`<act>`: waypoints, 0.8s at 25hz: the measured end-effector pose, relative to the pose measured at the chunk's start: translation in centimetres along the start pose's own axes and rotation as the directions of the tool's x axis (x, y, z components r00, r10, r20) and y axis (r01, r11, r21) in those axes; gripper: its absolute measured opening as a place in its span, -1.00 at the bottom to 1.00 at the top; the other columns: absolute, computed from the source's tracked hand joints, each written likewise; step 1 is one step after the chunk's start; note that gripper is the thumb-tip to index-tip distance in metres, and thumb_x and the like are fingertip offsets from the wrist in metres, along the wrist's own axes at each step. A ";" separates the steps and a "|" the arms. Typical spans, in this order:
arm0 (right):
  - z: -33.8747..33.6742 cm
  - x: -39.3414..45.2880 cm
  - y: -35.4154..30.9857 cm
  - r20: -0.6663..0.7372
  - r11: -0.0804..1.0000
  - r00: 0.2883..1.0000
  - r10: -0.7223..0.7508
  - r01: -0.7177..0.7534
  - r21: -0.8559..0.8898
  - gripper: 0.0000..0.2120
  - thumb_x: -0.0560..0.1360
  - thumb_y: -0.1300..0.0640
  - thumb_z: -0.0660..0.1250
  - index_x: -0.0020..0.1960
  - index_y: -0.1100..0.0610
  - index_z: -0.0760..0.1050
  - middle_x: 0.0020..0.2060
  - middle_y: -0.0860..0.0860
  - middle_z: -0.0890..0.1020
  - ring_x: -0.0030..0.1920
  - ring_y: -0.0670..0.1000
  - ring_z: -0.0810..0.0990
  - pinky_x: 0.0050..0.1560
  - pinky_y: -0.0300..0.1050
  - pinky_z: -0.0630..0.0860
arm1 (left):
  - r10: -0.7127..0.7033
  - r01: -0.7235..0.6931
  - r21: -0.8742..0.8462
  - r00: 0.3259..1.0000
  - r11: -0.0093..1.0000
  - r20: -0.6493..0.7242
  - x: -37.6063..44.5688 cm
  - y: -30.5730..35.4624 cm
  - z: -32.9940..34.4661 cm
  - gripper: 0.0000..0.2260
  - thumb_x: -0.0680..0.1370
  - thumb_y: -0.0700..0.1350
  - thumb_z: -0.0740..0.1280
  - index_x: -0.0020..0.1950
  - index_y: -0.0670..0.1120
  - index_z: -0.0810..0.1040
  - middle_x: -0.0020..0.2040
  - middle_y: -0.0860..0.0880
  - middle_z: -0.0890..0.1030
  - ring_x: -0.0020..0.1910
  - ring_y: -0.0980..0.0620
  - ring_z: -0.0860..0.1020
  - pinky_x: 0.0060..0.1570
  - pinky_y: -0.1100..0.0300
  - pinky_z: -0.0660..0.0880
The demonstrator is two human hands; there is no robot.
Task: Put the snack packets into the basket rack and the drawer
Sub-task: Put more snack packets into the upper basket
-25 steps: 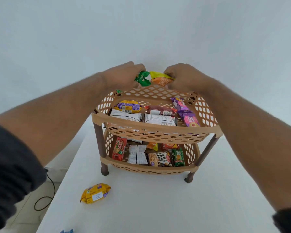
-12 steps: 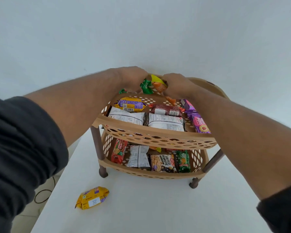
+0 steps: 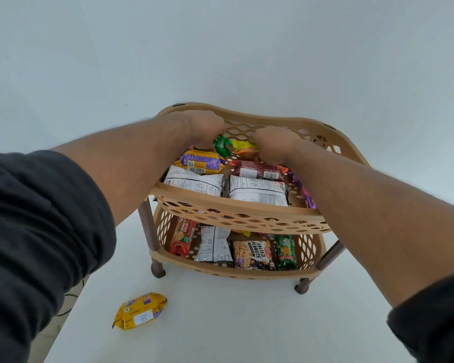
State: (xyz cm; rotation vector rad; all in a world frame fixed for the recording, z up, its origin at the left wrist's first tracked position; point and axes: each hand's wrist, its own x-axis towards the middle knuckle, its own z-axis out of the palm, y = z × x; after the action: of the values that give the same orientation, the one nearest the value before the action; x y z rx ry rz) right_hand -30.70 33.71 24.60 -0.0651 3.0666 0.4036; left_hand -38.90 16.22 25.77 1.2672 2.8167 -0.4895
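Note:
A tan two-tier basket rack [image 3: 236, 213] stands on the white table. Both hands reach into the back of its top tier. My left hand [image 3: 194, 127] and my right hand [image 3: 275, 142] each grip an end of a green, yellow and orange snack packet [image 3: 233, 148], held low against the packets lying there. The top tier holds a yellow-purple packet [image 3: 201, 162], a maroon packet [image 3: 257, 170], two white-backed packets [image 3: 194, 183] and a purple one [image 3: 306, 195]. The lower tier holds several packets, among them salted peanuts [image 3: 252, 254]. A yellow packet [image 3: 140, 310] lies loose on the table.
The white table [image 3: 233, 323] ends at its left edge, with floor and a dark cable [image 3: 74, 292] below it. A plain white wall stands close behind the rack. No drawer is in view.
Both hands have lowered the green-yellow packet from above the rack's back rim down into the top tier. My view has moved closer and higher over the rack.

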 end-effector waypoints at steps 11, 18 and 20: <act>-3.4 -3.5 1.7 0.024 0.990 0.998 0.051 -0.053 0.129 -0.58 0.64 -0.08 0.21 0.32 0.20 0.52 0.27 0.17 0.59 0.24 0.21 0.54 0.21 0.06 0.49 | -0.093 0.084 -0.072 0.987 0.994 -0.129 -3.4 -0.1 -1.4 -0.76 0.59 -0.05 0.41 0.17 -0.17 0.61 0.06 -0.10 0.66 0.03 -0.13 0.62 0.03 -0.08 0.61; -5.7 -11.4 -1.0 -0.193 0.964 0.977 0.089 -0.035 0.264 -0.64 0.68 -0.10 0.13 0.09 0.13 0.57 -0.04 0.07 0.64 -0.01 0.10 0.58 0.00 0.05 0.52 | -0.237 0.139 -0.258 0.885 0.956 -0.400 -10.8 1.6 -2.9 -0.77 0.61 -0.09 0.26 0.22 -0.13 0.53 0.13 -0.13 0.59 0.08 -0.21 0.58 0.03 -0.08 0.54; -5.6 -13.6 -2.4 -0.271 0.965 0.959 0.081 -0.008 0.263 -0.62 0.68 -0.12 0.12 0.04 0.13 0.56 -0.09 0.04 0.64 -0.05 0.09 0.58 -0.05 0.02 0.49 | -0.256 0.127 -0.292 0.850 0.948 -0.461 -13.0 2.3 -3.1 -0.77 0.62 -0.07 0.24 0.22 -0.13 0.53 0.13 -0.13 0.57 0.07 -0.22 0.57 0.01 -0.07 0.51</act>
State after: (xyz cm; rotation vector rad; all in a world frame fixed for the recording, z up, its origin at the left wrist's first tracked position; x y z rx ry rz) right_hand -17.25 30.47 30.09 -0.0455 3.3747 -0.0146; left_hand -28.11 9.10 29.88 1.1996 3.2996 0.2401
